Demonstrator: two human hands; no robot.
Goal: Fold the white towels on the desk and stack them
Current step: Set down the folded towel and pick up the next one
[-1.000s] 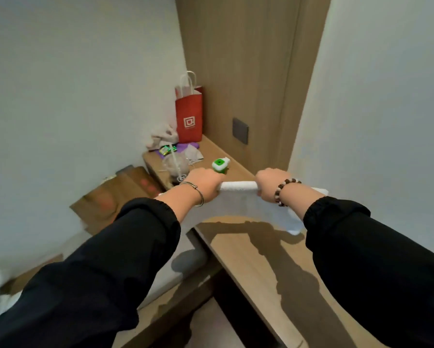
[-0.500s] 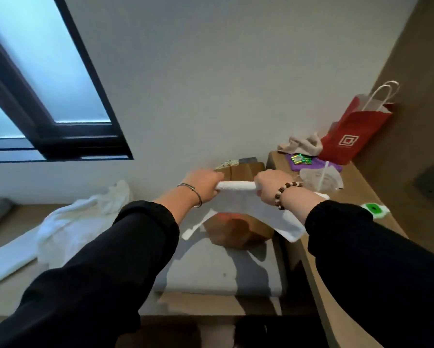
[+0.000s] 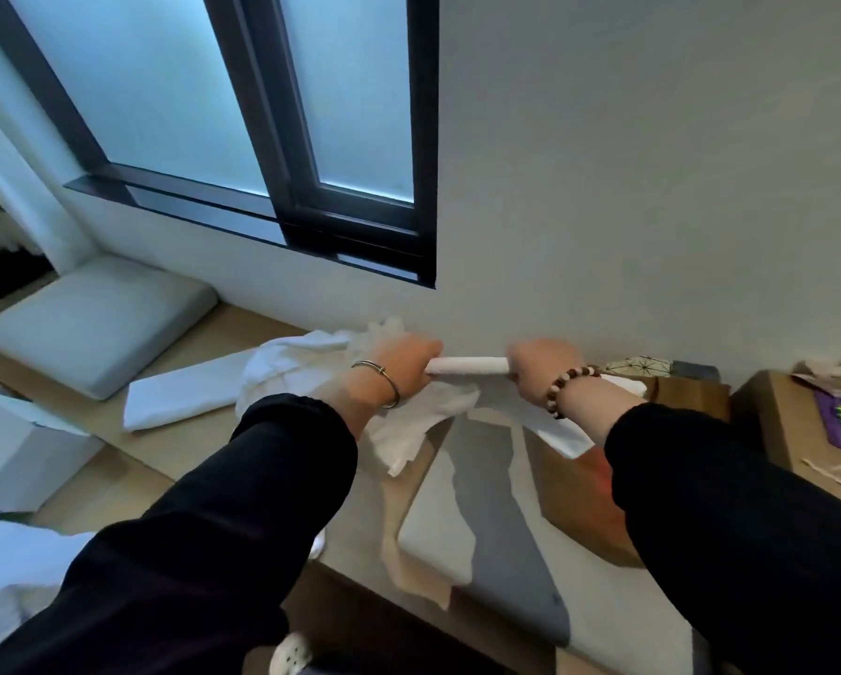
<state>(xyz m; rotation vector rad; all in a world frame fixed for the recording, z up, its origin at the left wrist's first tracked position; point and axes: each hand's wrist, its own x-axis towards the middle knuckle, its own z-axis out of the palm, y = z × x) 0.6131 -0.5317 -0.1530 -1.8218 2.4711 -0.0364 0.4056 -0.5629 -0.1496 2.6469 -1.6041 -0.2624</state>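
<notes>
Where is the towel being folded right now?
Head view, centre: the white towel hangs in the air, its top edge gripped between the left hand and right hand, above the grey cushion.

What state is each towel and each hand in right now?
White towel held aloft: top edge bunched, stretched between both hands, rest hanging.
Left hand: grips that towel's left end.
Right hand: grips its right end.
Flat white towel on the wooden bench: folded, lying flat.
White towel heap beside it: crumpled, unfolded.
</notes>
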